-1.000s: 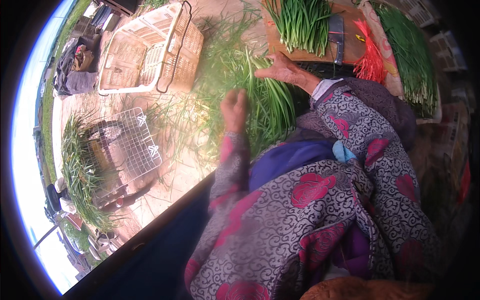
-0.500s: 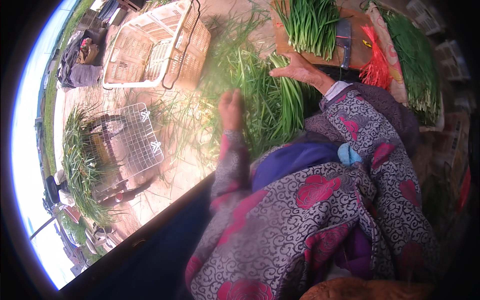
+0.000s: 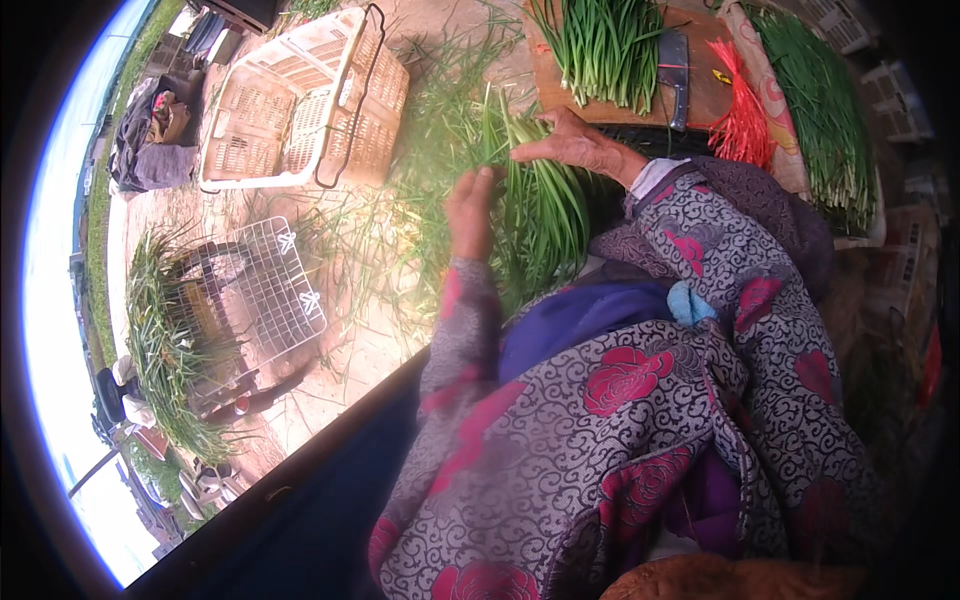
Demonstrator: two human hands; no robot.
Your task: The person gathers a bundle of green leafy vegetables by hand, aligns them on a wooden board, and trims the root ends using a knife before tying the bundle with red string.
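My right hand (image 3: 585,147) is curved around the upper part of a loose bunch of garlic chives (image 3: 555,215), its thumb lying across the stalks. The long green leaves hang down toward my lap. Close by on the left, my left hand (image 3: 470,212) is closed at the bunch's edge, its fingertips drawn together. Whatever may be between those fingers is too small to make out. Loose chives and trimmed leaves (image 3: 435,165) lie beyond and beside both hands.
A white plastic crate (image 3: 270,180) stands at far left; nearer is a wire rack (image 3: 275,290) with a heap of greens (image 3: 160,340). On a brown board (image 3: 595,112) lie neat chives (image 3: 605,60), a wide-bladed knife (image 3: 675,75) and red ties (image 3: 740,120). More chives (image 3: 820,120) lie at right.
My right hand and the chive bunch have shifted left. My left hand has come closer to the bunch, narrowing the gap between my hands. The whole view has shifted slightly.
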